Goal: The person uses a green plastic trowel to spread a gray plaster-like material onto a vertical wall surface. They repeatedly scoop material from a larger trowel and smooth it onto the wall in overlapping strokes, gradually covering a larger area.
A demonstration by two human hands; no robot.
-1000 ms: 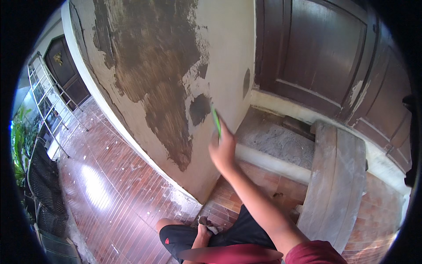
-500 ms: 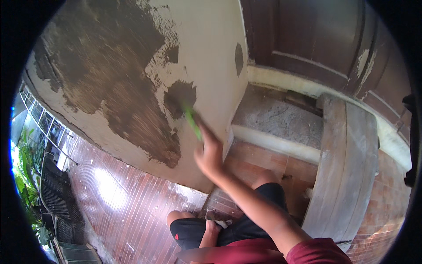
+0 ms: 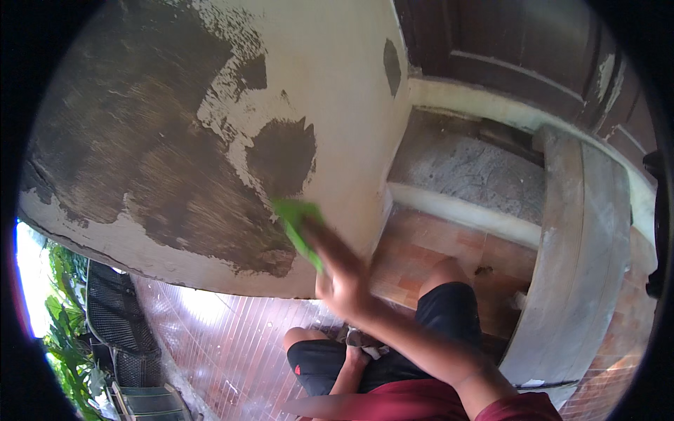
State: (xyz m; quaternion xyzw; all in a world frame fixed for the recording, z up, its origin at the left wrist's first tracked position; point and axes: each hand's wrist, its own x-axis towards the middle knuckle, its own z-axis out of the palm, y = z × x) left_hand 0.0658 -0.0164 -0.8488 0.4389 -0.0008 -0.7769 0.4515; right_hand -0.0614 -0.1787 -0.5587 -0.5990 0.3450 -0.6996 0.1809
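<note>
My right hand (image 3: 342,282) is closed round a flat green hand tool (image 3: 298,219), blurred by motion; its exact kind does not show. The tool's broad end is at the pale wall (image 3: 344,105), just below a dark rough-edged patch (image 3: 282,158). Whether it touches the wall I cannot tell. A much larger brown-grey area with streaks (image 3: 154,154) spreads over the wall to the left. My left hand (image 3: 357,356) stays low at my lap, closed by a small dark and whitish lump (image 3: 368,342) that I cannot make out.
A long weathered plank (image 3: 570,259) stands to my right, beside a concrete step (image 3: 470,168) under a dark panelled door (image 3: 519,42). Reddish tiles (image 3: 210,330) cover the floor. On the left are a black woven chair (image 3: 116,309) and green plants (image 3: 64,302).
My right hand with the green tool has moved down the wall, off the smaller dark patch, and the tool's broad side shows more. The view has shifted slightly. My left hand stays at my lap.
</note>
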